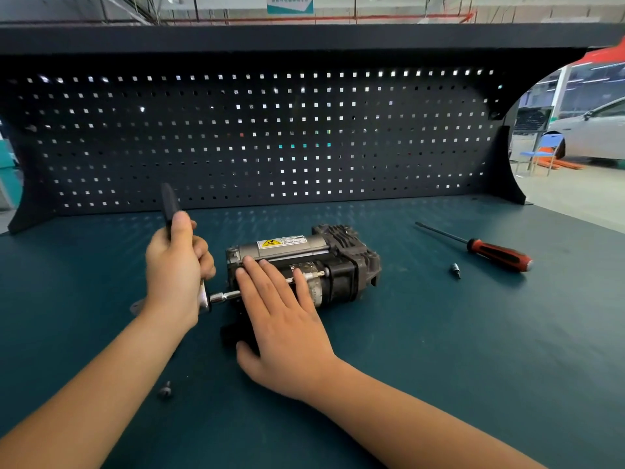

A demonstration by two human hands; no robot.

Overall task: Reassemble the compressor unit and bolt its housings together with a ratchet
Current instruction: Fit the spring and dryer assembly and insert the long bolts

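Note:
The compressor unit (338,262) lies on its side in the middle of the green bench mat, a silver cylinder with a yellow warning label on top and a black finned housing at its right end. My left hand (176,265) grips the black handle of the ratchet (169,203), which stands upright left of the unit. From the ratchet head a chrome extension bar (225,296) runs right along the unit's front side and passes under my right hand. My right hand (284,309) lies flat with straight fingers on the unit's front left part, pressing on it.
A red-and-black screwdriver (490,253) lies at the right of the mat, with a small socket bit (456,269) near it. A loose bolt (165,390) sits near the front left by my left forearm. A dark pegboard (257,137) walls off the bench's back.

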